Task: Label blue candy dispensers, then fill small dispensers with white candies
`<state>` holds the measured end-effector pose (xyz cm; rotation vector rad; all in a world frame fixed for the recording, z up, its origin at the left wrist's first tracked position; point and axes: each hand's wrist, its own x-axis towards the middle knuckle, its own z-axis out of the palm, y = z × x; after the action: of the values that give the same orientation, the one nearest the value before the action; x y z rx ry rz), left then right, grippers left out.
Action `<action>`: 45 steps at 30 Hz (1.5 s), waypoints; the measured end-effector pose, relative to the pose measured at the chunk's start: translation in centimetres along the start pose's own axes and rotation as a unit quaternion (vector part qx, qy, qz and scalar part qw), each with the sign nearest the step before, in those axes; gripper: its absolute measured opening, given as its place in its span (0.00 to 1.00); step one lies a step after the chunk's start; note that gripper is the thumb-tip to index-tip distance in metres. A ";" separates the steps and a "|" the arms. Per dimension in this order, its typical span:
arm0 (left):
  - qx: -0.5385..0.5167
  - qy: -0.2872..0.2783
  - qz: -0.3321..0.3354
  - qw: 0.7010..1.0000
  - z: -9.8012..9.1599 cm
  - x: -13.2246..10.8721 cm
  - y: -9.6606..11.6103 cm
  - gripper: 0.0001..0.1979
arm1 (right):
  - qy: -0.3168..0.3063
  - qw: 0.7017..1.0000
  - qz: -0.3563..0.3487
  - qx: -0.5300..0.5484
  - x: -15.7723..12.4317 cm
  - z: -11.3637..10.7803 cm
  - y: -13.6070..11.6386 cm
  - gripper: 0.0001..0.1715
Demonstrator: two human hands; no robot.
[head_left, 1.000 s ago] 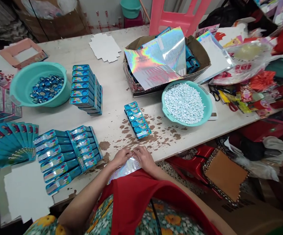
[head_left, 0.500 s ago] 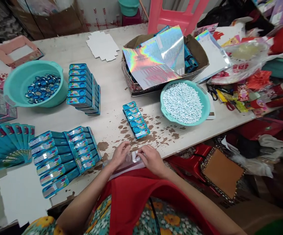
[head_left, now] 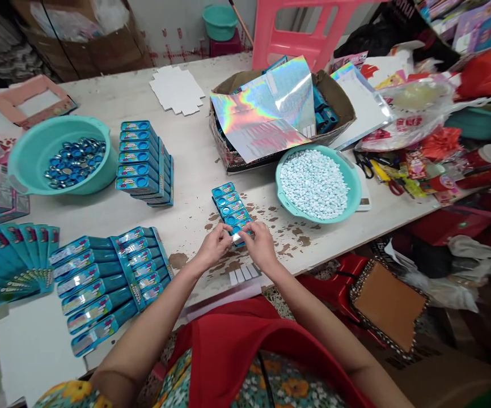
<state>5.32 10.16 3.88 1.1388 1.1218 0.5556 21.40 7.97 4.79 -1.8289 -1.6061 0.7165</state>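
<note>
A short row of small blue boxes with round recesses [head_left: 227, 200] lies on the stained middle of the table. My left hand [head_left: 215, 245] and my right hand [head_left: 259, 245] meet over the near end of this row. Between them, in pinched fingertips, is a small shiny sticker [head_left: 237, 238], held at or just above the nearest box. My fingers hide part of that box. Closer to me, a sheet with pale strips [head_left: 244, 275] rests by the table edge.
At right stands a teal basin of pale blue candies [head_left: 313, 184], with a carton [head_left: 232, 161] behind it. Stacked blue boxes [head_left: 139, 161], more boxes in rows [head_left: 90, 289] and a basin of shiny round pieces [head_left: 64, 127] stand at left. Scissors [head_left: 364, 165] lie far right.
Both hands have moved forward from the table edge to the near end of the box row, carrying the shiny sticker. The sheet of pale strips is now uncovered.
</note>
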 end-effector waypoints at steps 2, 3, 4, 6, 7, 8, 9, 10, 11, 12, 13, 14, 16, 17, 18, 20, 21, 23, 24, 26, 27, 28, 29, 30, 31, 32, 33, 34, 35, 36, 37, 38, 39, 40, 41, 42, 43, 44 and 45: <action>0.031 0.033 0.026 0.999 -0.2 1.1 -0.6 0.12 | 0.027 0.999 0.014 -0.013 1.1 0.9 0.7 0.06; 0.044 0.041 0.034 0.998 -0.3 1.7 -1.1 0.11 | 0.038 0.999 0.020 -0.018 1.5 1.4 1.1 0.06; 0.053 0.045 0.039 0.997 -0.3 2.1 -1.6 0.10 | 0.044 0.998 0.025 -0.022 1.8 1.8 1.5 0.06; 0.057 0.046 0.043 0.996 -0.3 2.9 -2.7 0.09 | 0.054 0.998 0.042 -0.016 2.2 2.7 2.3 0.06; 0.051 0.048 0.045 0.997 -0.3 3.2 -3.1 0.09 | 0.059 0.997 0.053 -0.004 2.3 3.1 2.6 0.06; 0.042 0.050 0.048 0.997 -0.2 3.3 -3.5 0.09 | 0.066 0.995 0.067 0.013 2.3 3.4 3.0 0.06; 0.031 0.053 0.053 0.997 0.0 3.5 -3.8 0.09 | 0.072 0.994 0.080 0.030 2.3 3.6 3.3 0.05; 0.018 0.058 0.057 0.997 0.2 3.5 -4.1 0.10 | 0.077 0.992 0.092 0.046 2.3 3.8 3.7 0.05; 0.006 0.068 0.058 0.996 0.4 3.6 -4.3 0.10 | 0.080 0.990 0.102 0.055 2.4 4.0 4.0 0.06; -0.002 0.081 0.052 0.995 0.7 3.7 -4.6 0.11 | 0.080 0.989 0.109 0.060 2.4 4.0 4.2 0.06; -0.006 0.097 0.039 0.995 1.1 3.8 -4.8 0.11 | 0.078 0.989 0.113 0.061 2.5 4.1 4.5 0.06; -0.002 0.115 0.017 0.993 1.5 3.9 -5.1 0.12 | 0.075 0.989 0.115 0.062 2.7 4.0 4.7 0.06; 0.021 0.147 -0.038 0.988 2.1 4.2 -5.6 0.12 | 0.070 0.989 0.117 0.058 3.1 3.8 4.9 0.06; 0.036 0.156 -0.059 0.985 2.3 4.3 -5.8 0.11 | 0.070 0.989 0.120 0.056 3.4 3.6 4.9 0.06; 0.050 0.161 -0.072 0.983 2.4 4.3 -5.9 0.11 | 0.071 0.988 0.124 0.056 3.5 3.3 4.7 0.06; 0.070 0.166 -0.076 0.981 1.9 3.6 -5.8 0.09 | 0.079 0.987 0.129 0.057 3.5 2.5 4.0 0.04; 0.078 0.158 -0.073 0.982 1.4 2.9 -5.7 0.09 | 0.088 0.987 0.125 0.056 3.1 1.9 3.5 0.04; 0.100 0.070 -0.070 0.990 0.0 0.8 -5.4 0.09 | 0.101 0.989 0.091 0.054 1.6 0.8 2.1 0.06; 0.109 -0.009 -0.074 0.991 -0.7 -0.5 -5.3 0.10 | 0.095 0.992 0.060 0.053 0.4 0.4 1.3 0.07; 0.129 -0.189 -0.090 0.969 -1.7 -3.2 -5.5 0.12 | 0.025 0.998 -0.016 0.060 -2.3 -0.1 0.1 0.07; 0.141 -0.245 -0.100 0.954 -2.0 -4.4 -5.7 0.12 | -0.027 0.997 -0.051 0.058 -3.6 0.1 -0.2 0.06; 0.156 -0.258 -0.110 0.947 -2.0 -5.3 -6.1 0.11 | -0.079 0.993 -0.078 0.050 -4.9 0.4 -0.3 0.06; 0.175 -0.239 -0.120 0.948 -1.9 -5.8 -6.5 0.10 | -0.123 0.987 -0.100 0.033 -6.1 1.0 -0.1 0.06; 0.196 -0.203 -0.127 0.951 -1.7 -6.2 -7.1 0.09 | -0.157 0.981 -0.115 0.007 -7.0 1.7 0.3 0.07; 0.213 -0.162 -0.132 0.954 -1.4 -6.2 -7.6 0.09 | -0.183 0.975 -0.127 -0.024 -7.8 2.5 0.8 0.10; 0.226 -0.127 -0.138 0.956 -1.1 -6.1 -8.1 0.09 | -0.201 0.968 -0.139 -0.056 -8.4 3.3 1.4 0.14; 0.234 -0.106 -0.144 0.956 -0.9 -5.9 -8.6 0.10 | -0.215 0.961 -0.151 -0.087 -8.9 4.0 2.0 0.17; 0.238 -0.095 -0.148 0.955 -0.7 -5.7 -9.1 0.10 | -0.226 0.953 -0.167 -0.116 -9.2 4.7 2.6 0.18; 0.239 -0.090 -0.151 0.955 -0.5 -5.5 -9.5 0.10 | -0.234 0.944 -0.183 -0.141 -9.5 5.1 3.1 0.19; 0.240 -0.085 -0.154 0.955 -0.5 -5.4 -9.8 0.10 | -0.239 0.937 -0.198 -0.158 -9.8 5.5 3.5 0.19; 0.239 -0.080 -0.158 0.955 -0.4 -5.3 -10.1 0.09 | -0.242 0.932 -0.210 -0.172 -10.0 5.6 3.9 0.19; 0.238 -0.077 -0.162 0.955 -0.4 -5.3 -10.3 0.09 | -0.243 0.927 -0.219 -0.183 -10.2 5.7 4.1 0.18; 0.237 -0.073 -0.166 0.954 -0.4 -5.3 -10.5 0.08 | -0.244 0.923 -0.228 -0.191 -10.3 5.6 4.3 0.17; 0.237 -0.070 -0.169 0.954 -0.5 -5.3 -10.6 0.08 | -0.244 0.920 -0.235 -0.198 -10.5 5.5 4.4 0.16; 0.237 -0.067 -0.170 0.954 -0.5 -5.3 -10.7 0.08 | -0.245 0.917 -0.242 -0.201 -10.5 5.2 4.5 0.14; 0.239 -0.065 -0.169 0.954 -0.4 -5.2 -10.7 0.08 | -0.247 0.915 -0.249 -0.201 -10.5 4.9 4.4 0.12; 0.241 -0.062 -0.168 0.954 -0.4 -5.2 -10.7 0.07 | -0.249 0.915 -0.250 -0.197 -10.5 4.6 4.3 0.10; 0.243 -0.059 -0.165 0.954 -0.4 -5.2 -10.7 0.07 | -0.251 0.918 -0.245 -0.188 -10.3 4.1 4.0 0.08; 0.247 -0.054 -0.162 0.954 -0.3 -5.1 -10.6 0.07 | -0.251 0.923 -0.234 -0.175 -10.0 3.5 3.7 0.05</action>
<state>1.19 2.10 -3.72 1.3525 1.3572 -0.0526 20.06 -2.04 -0.14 -1.4427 -2.5364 0.7432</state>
